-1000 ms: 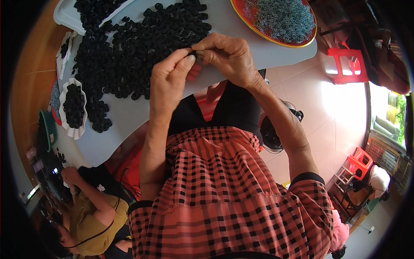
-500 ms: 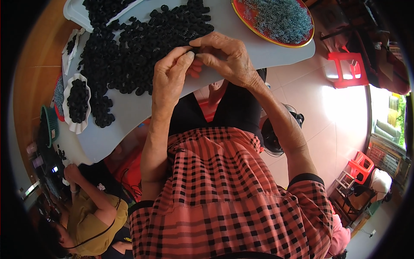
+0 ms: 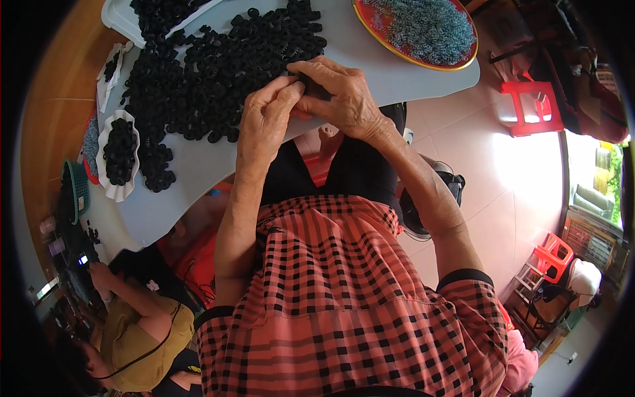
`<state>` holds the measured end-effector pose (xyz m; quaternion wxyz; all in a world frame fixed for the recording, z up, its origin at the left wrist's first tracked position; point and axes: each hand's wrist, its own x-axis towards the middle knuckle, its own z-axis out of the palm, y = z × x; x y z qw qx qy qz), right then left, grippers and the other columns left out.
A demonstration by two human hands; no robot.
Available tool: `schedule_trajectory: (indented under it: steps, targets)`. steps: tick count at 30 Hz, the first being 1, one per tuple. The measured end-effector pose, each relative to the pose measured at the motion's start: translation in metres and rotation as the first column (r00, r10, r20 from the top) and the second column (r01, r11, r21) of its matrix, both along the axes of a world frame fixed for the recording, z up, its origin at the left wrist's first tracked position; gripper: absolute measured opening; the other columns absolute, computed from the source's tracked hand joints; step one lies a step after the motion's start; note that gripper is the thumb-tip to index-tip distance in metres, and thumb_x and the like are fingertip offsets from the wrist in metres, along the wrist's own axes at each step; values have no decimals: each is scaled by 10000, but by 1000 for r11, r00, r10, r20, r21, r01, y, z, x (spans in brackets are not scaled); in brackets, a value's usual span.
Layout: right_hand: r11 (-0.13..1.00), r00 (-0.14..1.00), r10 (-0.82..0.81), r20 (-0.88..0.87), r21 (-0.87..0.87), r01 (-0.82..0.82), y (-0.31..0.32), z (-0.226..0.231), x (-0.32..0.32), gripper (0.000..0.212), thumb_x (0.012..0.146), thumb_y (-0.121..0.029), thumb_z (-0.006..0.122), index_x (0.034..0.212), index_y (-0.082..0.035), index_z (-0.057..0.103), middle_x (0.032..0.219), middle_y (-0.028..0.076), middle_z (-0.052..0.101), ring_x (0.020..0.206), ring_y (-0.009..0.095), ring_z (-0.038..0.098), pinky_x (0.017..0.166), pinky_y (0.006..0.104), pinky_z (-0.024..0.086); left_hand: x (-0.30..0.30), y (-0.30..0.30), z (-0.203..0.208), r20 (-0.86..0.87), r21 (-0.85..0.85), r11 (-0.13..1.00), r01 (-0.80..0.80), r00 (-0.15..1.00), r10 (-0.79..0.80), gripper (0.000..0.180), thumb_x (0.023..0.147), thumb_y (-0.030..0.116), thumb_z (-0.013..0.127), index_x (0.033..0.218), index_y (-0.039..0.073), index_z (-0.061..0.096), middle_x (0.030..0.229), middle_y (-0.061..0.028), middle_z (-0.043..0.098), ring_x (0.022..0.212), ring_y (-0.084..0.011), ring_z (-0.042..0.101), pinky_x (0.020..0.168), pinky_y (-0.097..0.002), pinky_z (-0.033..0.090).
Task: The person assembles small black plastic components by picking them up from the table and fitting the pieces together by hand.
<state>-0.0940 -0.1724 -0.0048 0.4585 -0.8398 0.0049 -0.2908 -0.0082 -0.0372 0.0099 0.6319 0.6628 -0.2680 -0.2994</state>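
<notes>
both hands meet near the top centre of the frame, over the near edge of the pale table (image 3: 410, 85). the left hand (image 3: 263, 122) is closed at thumb and forefinger, apparently pinching a small black piece (image 3: 303, 78) that the fingers mostly hide; the right hand (image 3: 354, 102) curls around it from the other side, and whether its fingers grip cannot be told. work on this one piece looks unfinished, since both hands are on it. much seems left: a wide heap of black pieces (image 3: 205, 89) spreads across the upper left, and coiled springs (image 3: 430, 33) crowd a red plate (image 3: 465, 64) at upper right. more black pieces sit in a white wavy-edged dish (image 3: 120, 193) at left; which, if any, are finished cannot be told.
</notes>
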Motion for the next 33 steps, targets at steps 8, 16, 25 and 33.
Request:
schedule_trajectory:
  steps: [8, 16, 25, 33]
  targets:
    - [991, 990, 32, 134, -131, -15, -4, -4, 0, 450, 726, -119, 766, 1129, 6, 610, 938, 133, 650, 798, 247, 654, 695, 321, 531, -1, 1, 10, -47, 43, 998, 53, 998, -51, 286, 942, 247, 539, 914, -13, 656, 700, 7, 592, 644, -48, 521, 600, -217, 441]
    - [999, 999, 32, 22, 1, -32, -2, 5, -1, 479, 736, -219, 782, 1142, -25, 616, 936, 118, 653, 804, 240, 653, 704, 317, 535, -8, 1, 6, -368, -53, 998, -26, 930, 5, 282, 942, 247, 522, 823, 21, 644, 672, 34, 564, 584, -17, 471, 555, -176, 412]
    - [997, 999, 38, -26, 63, -36, -5, 5, -1, 434, 748, -144, 754, 1137, -13, 613, 905, 114, 652, 776, 225, 654, 694, 314, 536, -2, -1, -3, -363, -40, 999, 9, 932, -23, 240, 950, 179, 510, 947, -29, 631, 868, -57, 610, 797, -121, 587, 777, -267, 495]
    - [996, 999, -6, 42, 92, 2, -5, 2, -1, 378, 748, -29, 720, 1111, -10, 616, 852, 90, 643, 704, 179, 639, 632, 268, 508, 0, -13, -2, -162, 76, 994, 81, 984, -68, 228, 956, 204, 518, 898, 16, 633, 789, 0, 581, 723, -65, 550, 702, -231, 480]
